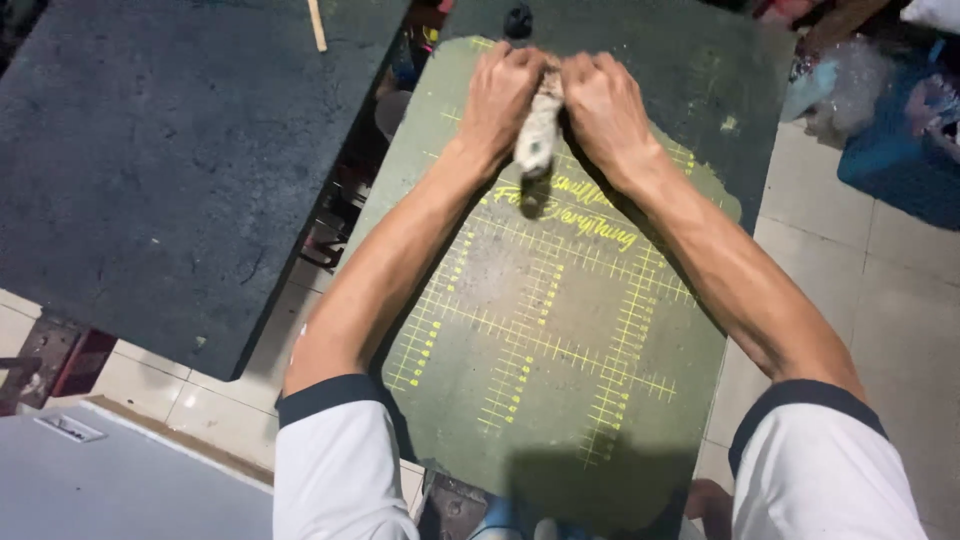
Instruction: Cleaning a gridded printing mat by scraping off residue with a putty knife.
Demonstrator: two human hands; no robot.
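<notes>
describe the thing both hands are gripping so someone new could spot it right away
Find the worn green cutting mat with yellow grid lines in the middle. At its far end the left hand and right hand close together around a small whitish roll, the only pale, soft-looking thing on the mat.

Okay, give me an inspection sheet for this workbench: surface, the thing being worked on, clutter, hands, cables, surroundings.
Surface: worn green cutting mat with a yellow grid, its edges ragged, lying on a dark table.
Job's things: small whitish-grey roll of material, held above the mat between both hands.
Clutter: a thin wooden stick on the dark table; a small black object at the mat's far edge.
Hands: left hand and right hand both closed on the roll, fingers curled around its upper end.
Cables: nothing seen.
Surroundings: pale tiled floor; blue bin and plastic bags at far right; a grey-white panel at lower left.
</notes>
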